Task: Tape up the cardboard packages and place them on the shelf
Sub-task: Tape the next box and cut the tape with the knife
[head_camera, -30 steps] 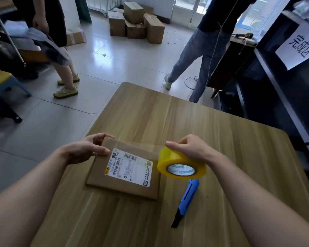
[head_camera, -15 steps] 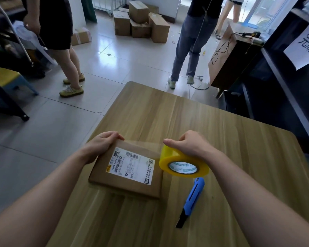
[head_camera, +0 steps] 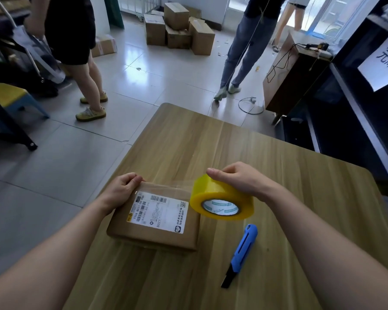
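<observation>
The right hand (head_camera: 238,179) grasps the yellow tape roll (head_camera: 221,198), drawing a clear strip along the flat cardboard package (head_camera: 157,222) on the wooden table (head_camera: 278,175); the left hand (head_camera: 121,186) grips its far corner, likely anchoring it.

Daylight pours in through the windows (head_camera: 343,12) at the far end, washed out to near white there, and throws pale glare patches on the glossy tiled floor (head_camera: 134,59). The desk (head_camera: 211,142) is brightly and evenly lit, with only soft shadows on it. The shelf (head_camera: 358,121) on the right sinks into darkness, its detail lost. The wide lens bows straight lines near the edges, and the left margin looks slightly smeared.
</observation>
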`<state>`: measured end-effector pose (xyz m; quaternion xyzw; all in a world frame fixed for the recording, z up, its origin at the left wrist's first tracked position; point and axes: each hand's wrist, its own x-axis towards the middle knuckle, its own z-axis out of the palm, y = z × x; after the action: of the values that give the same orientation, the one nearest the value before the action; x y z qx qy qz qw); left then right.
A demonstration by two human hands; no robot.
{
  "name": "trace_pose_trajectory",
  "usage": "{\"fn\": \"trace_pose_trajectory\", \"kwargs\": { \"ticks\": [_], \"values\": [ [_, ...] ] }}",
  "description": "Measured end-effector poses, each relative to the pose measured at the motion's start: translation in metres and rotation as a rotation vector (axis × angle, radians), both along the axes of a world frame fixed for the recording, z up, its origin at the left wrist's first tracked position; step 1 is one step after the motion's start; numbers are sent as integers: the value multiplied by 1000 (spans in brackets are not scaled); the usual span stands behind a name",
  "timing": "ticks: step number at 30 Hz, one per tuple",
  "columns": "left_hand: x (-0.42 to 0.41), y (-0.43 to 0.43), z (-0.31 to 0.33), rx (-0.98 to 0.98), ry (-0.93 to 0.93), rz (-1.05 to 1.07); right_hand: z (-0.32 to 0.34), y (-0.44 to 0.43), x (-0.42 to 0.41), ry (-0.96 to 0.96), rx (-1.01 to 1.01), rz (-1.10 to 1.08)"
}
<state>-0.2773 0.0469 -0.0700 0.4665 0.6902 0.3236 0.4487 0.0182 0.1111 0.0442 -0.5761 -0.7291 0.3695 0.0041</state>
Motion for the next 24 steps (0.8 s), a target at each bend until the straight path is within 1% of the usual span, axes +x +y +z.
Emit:
{"fn": "trace_pose_trajectory", "kwargs": {
  "ticks": [3,9,11,14,15,19,24],
  "values": [
    [-2,0,-3,11,-7,14,1,-2,0,20,2,-15],
    [-5,-1,-4,0,-27,9,-13,0,-7,-147,95,-50],
    [-5,-1,-5,0,-35,11,-14,1,-1,-248,144,-65],
    [-4,0,-7,-5,-41,-15,-19,0,13,-462,224,-47],
    [-3,1,-7,-4,-46,-16,-23,-1,17,-499,230,-47],
    [-2,1,-9,5,-37,-16,-38,1,21,-481,157,-78],
    [-1,1,-9,12,-57,-8,-52,4,23,-506,138,-88]
  ]
}}
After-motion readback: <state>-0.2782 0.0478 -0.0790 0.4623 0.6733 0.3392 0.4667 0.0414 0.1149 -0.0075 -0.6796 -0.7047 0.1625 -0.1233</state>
